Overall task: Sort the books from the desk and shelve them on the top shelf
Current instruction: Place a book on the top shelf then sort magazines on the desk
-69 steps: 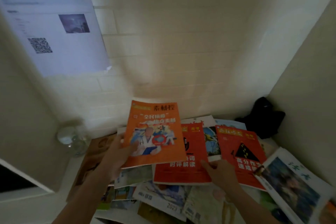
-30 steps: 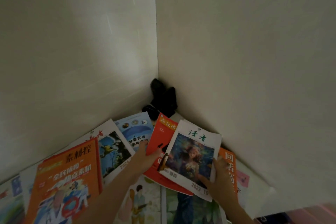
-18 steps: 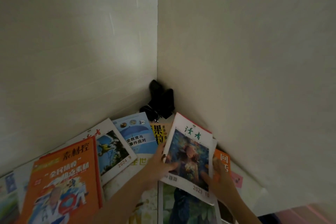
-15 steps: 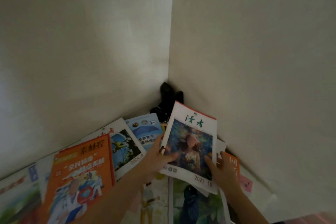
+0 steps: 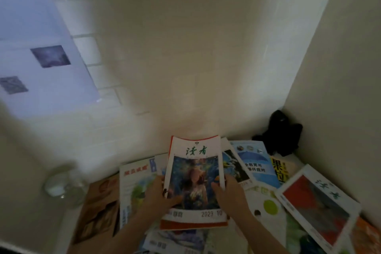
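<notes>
A white magazine [image 5: 193,163] with green characters and a blue picture of a figure lies on top of a small stack with orange edges. My left hand [image 5: 159,196] grips the stack's left edge, thumb on the cover. Its right edge is held by my right hand [image 5: 231,194], thumb on the cover too. The stack is tilted up over a spread of other magazines on the desk. Beside it lie a blue-cover magazine [image 5: 254,161], a yellow book [image 5: 281,170] and a second white magazine [image 5: 317,204] with a red picture.
A brown book [image 5: 99,208] and a white magazine [image 5: 136,183] lie at the left. A clear glass jar [image 5: 61,185] stands by the wall. A black object [image 5: 280,132] sits in the right corner. A paper sheet [image 5: 37,60] hangs on the tiled wall.
The view has swung left from the corner. Both hands have carried the white magazine with the stack under it leftward to the middle of the desk. The orange magazine is now hidden beneath it.
</notes>
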Demonstrator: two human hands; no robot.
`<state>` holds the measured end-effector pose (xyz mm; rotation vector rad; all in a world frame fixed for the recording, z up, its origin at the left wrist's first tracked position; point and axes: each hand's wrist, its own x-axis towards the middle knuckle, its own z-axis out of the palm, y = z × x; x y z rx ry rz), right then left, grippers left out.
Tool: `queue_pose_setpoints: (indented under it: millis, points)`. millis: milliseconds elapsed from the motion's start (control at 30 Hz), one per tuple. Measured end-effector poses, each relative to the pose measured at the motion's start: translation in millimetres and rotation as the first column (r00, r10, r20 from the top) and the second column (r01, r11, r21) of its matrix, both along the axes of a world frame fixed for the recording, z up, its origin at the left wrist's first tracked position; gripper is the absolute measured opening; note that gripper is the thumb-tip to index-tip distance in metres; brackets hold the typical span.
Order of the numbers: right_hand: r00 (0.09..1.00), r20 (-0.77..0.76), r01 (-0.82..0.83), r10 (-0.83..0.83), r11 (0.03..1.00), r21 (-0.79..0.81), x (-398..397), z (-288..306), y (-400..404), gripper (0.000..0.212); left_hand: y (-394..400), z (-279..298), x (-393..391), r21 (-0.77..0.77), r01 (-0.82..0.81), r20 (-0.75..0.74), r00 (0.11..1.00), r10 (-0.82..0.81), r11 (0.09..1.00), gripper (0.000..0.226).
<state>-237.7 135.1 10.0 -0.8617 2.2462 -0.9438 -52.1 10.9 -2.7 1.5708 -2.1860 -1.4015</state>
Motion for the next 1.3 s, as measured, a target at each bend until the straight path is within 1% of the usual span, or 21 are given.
queue_pose_setpoints:
  millis: [33,67,100,167,233,300,367,433,500,567,600,667,700,800,833,867,967,1100,1200,1267,1300]
  points:
    - [0.999,-0.046,0.003,0.000,0.997,0.071,2.1,-6.1,1.0,0.017,-3.6,-14.2,2.9,-0.057,0.035,0.112,0.993,-0.029,0.998,0.088]
    - [0.997,-0.082,0.004,0.009,0.987,0.158,2.6,-12.0,3.3,0.025,-2.3,-22.5,2.6,-0.067,0.076,0.172,0.983,-0.063,0.995,0.094]
    - [0.998,-0.070,0.012,0.004,0.974,0.225,1.8,-17.3,5.6,0.035,0.1,-27.7,1.5,-0.025,0.094,0.160,0.983,-0.089,0.995,0.088]
    - [0.994,0.077,0.056,-0.081,0.958,0.281,0.4,-20.2,10.4,0.055,8.7,-21.7,-0.8,0.083,0.074,0.028,0.997,-0.077,0.994,0.060]
    - [0.962,0.201,0.119,-0.184,0.946,0.301,-3.6,-22.2,10.7,0.071,4.4,-26.0,-1.7,0.153,-0.010,-0.027,1.000,0.015,0.988,0.035]
    - [0.924,0.292,0.158,-0.246,0.943,0.294,-7.7,-27.2,6.4,0.069,-5.5,-28.1,-3.7,0.271,-0.110,-0.061,0.990,0.131,0.956,0.027]
    - [0.894,0.372,0.152,-0.251,0.949,0.276,-7.5,-26.2,-0.7,0.060,-14.2,-28.5,-10.1,0.360,-0.153,-0.067,0.980,0.189,0.920,0.030]
    - [0.897,0.390,0.102,-0.208,0.956,0.274,-12.6,-25.1,-8.4,0.052,-13.9,-34.3,-17.8,0.341,-0.084,-0.043,0.994,0.105,0.936,0.036]
    - [0.866,0.457,0.088,-0.201,0.963,0.256,-21.9,-21.9,-13.7,0.052,-6.0,-40.2,-24.3,0.307,-0.015,-0.020,1.000,0.022,0.952,0.038]
    - [0.828,0.542,0.025,-0.146,0.974,0.224,-27.9,-18.6,-16.1,0.053,-0.3,-42.8,-24.9,0.315,-0.064,-0.017,0.997,0.073,0.947,0.047]
    - [0.823,0.557,-0.011,-0.110,0.978,0.210,-26.6,-16.9,-15.8,0.048,-0.9,-40.4,-22.8,0.319,-0.084,-0.009,0.996,0.091,0.944,0.055]
    - [0.847,0.527,-0.030,-0.063,0.986,0.165,-16.8,-15.3,-9.8,0.037,-6.7,-40.9,-19.2,0.379,-0.076,-0.032,0.995,0.095,0.922,0.069]
    - [0.869,0.492,-0.008,-0.057,0.991,0.130,-12.4,-18.3,-5.1,0.038,-8.8,-37.9,-17.4,0.420,-0.080,-0.065,0.991,0.118,0.904,0.069]
    - [0.867,0.493,0.079,-0.073,0.997,0.010,1.6,-18.9,12.2,0.047,-6.0,-28.9,-13.1,0.473,-0.115,-0.209,0.948,0.239,0.873,0.034]
    - [0.864,0.498,0.097,-0.075,0.995,-0.018,6.0,-15.3,18.5,0.047,-1.6,-25.6,-12.0,0.474,-0.112,-0.240,0.938,0.250,0.874,0.028]
    - [0.870,0.489,0.100,-0.069,0.994,-0.038,8.5,-13.4,24.8,0.047,1.6,-23.2,-10.2,0.481,-0.089,-0.272,0.931,0.245,0.872,0.027]
    - [0.899,0.437,0.086,-0.028,0.990,-0.113,12.3,5.9,38.1,0.040,9.7,-13.9,-6.0,0.474,-0.070,-0.372,0.888,0.272,0.878,0.041]
    - [0.958,0.281,0.005,0.050,0.982,-0.190,-0.5,36.2,25.9,0.044,4.3,12.3,-10.0,0.316,-0.121,-0.542,0.791,0.283,0.941,0.052]
    - [0.983,0.137,-0.080,0.121,0.959,-0.273,-8.7,50.8,1.1,0.060,-9.5,31.6,-12.1,0.145,-0.128,-0.640,0.744,0.191,0.981,0.057]
    - [0.985,0.102,-0.105,0.142,0.947,-0.303,-12.0,51.5,-14.3,0.067,-15.5,39.9,-13.3,0.025,-0.134,-0.657,0.745,0.117,0.991,0.062]
    - [0.984,0.110,-0.104,0.142,0.949,-0.297,-13.0,46.7,-19.4,0.069,-16.5,40.0,-13.4,0.007,-0.135,-0.673,0.732,0.104,0.991,0.063]
